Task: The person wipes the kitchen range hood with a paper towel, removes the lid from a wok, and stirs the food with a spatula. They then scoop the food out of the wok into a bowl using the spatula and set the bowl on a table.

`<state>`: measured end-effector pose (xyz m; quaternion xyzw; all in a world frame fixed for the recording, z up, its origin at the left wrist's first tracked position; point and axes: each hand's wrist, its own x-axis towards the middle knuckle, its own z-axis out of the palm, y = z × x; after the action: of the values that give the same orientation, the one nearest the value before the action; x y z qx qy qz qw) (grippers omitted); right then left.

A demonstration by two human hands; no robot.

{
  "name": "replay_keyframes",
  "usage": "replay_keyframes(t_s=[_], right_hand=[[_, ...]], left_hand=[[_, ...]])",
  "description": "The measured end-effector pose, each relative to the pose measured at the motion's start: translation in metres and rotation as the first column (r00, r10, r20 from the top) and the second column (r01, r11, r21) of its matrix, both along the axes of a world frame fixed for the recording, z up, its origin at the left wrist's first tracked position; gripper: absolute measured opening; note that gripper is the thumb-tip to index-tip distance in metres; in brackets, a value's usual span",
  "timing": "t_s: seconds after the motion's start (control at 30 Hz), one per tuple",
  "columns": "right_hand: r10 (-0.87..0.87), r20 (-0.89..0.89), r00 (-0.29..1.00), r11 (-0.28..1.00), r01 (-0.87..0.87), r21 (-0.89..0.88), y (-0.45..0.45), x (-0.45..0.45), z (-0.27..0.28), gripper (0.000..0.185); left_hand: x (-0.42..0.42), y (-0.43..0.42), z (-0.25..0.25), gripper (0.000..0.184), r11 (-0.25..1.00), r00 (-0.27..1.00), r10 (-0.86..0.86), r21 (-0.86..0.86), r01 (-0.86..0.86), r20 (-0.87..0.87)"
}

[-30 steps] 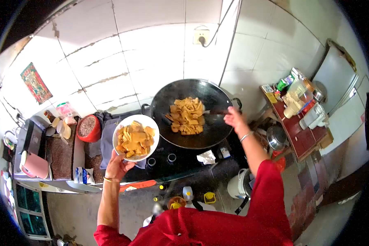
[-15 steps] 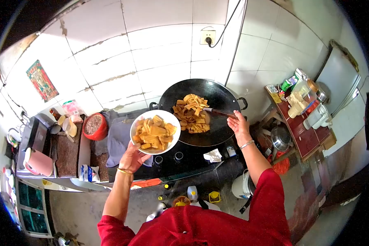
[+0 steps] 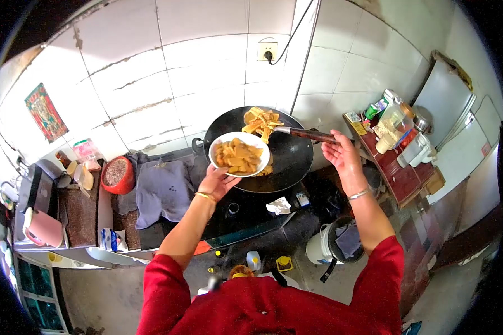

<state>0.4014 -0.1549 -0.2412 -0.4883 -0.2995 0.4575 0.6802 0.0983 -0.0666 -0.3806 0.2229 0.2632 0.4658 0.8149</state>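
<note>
Food slices [image 3: 261, 119] load your spatula [image 3: 283, 129] beside the bowl [image 3: 212, 149] your left fingers [image 3: 227, 180] pinch; right fingers [image 3: 331, 149] pinch the handle [image 3: 312, 135]. Dishing up seems underway; tipping calls for steadiness.

The dark counter [image 3: 256, 216] here bears the wide black wok [image 3: 294, 159], its base hidden from me. A crumpled white wad [image 3: 278, 206] lies in front of it, and a grey cloth [image 3: 163, 185] spreads to the left, a red tub [image 3: 120, 187] beside it. Far left stands a pink jug [image 3: 46, 229]; a blue-and-white packet [image 3: 113, 240] lies near the edge.
</note>
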Motion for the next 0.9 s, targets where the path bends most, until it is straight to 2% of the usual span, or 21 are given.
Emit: replay_keyframes(t_s=[0.13,0.2,0.33,0.37,0.4,0.5,0.6,0.63,0.67,0.73,0.87,0.9], right_hand=[[0.008,0.071,0.997,1.0,-0.009,0.02,-0.025,-0.018,0.007,0.03],[0.003,0.27,0.963,0.997,-0.025,0.079,-0.035,-0.024,0.001,0.028],[-0.036,0.518,0.854,0.971,-0.093,0.22,-0.052,-0.041,-0.004,0.021],[-0.09,0.714,0.695,0.948,-0.159,0.275,-0.053,-0.039,-0.008,0.022],[-0.113,0.795,0.596,0.932,-0.214,0.293,-0.056,-0.04,-0.006,0.021],[-0.201,0.899,0.388,0.878,-0.335,0.341,-0.063,-0.046,0.004,0.02],[-0.278,0.849,0.449,0.857,-0.283,0.43,-0.059,-0.047,0.003,0.02],[-0.271,0.801,0.533,0.879,-0.202,0.432,-0.055,-0.043,-0.003,0.021],[-0.235,0.682,0.693,0.894,-0.122,0.432,-0.05,-0.041,-0.006,0.019],[-0.165,0.53,0.832,0.95,-0.011,0.312,-0.042,-0.035,-0.005,0.017],[-0.119,0.516,0.848,0.993,0.095,0.073,-0.013,-0.01,-0.023,0.023],[-0.124,0.517,0.847,0.992,0.104,0.066,-0.007,-0.001,-0.03,0.023]], left_hand=[[0.016,0.008,0.0,0.044,1.0,0.995,-0.006,0.01,0.005,0.104],[0.018,0.009,0.0,0.045,0.999,0.991,-0.045,0.036,0.041,0.127],[0.011,0.005,0.001,0.05,0.995,0.992,-0.088,0.057,0.083,0.089],[0.009,0.003,0.001,0.051,0.994,0.992,-0.091,0.064,0.086,0.084],[0.008,0.003,0.0,0.051,0.994,0.992,-0.09,0.064,0.085,0.084],[0.004,0.003,-0.001,0.05,0.996,0.99,-0.079,0.038,0.075,0.115],[-0.001,0.001,-0.002,0.05,0.998,0.991,-0.066,0.031,0.062,0.12],[-0.004,-0.001,-0.002,0.05,0.998,0.991,-0.061,0.035,0.057,0.119],[-0.007,-0.002,-0.001,0.05,0.998,0.992,-0.058,0.04,0.053,0.114],[-0.017,-0.005,-0.003,0.049,0.998,0.994,-0.039,0.058,0.033,0.102],[-0.046,-0.013,0.0,0.049,0.994,0.999,0.015,0.104,-0.02,0.048],[-0.053,-0.016,-0.001,0.05,0.993,0.998,0.038,0.114,-0.042,0.04]])
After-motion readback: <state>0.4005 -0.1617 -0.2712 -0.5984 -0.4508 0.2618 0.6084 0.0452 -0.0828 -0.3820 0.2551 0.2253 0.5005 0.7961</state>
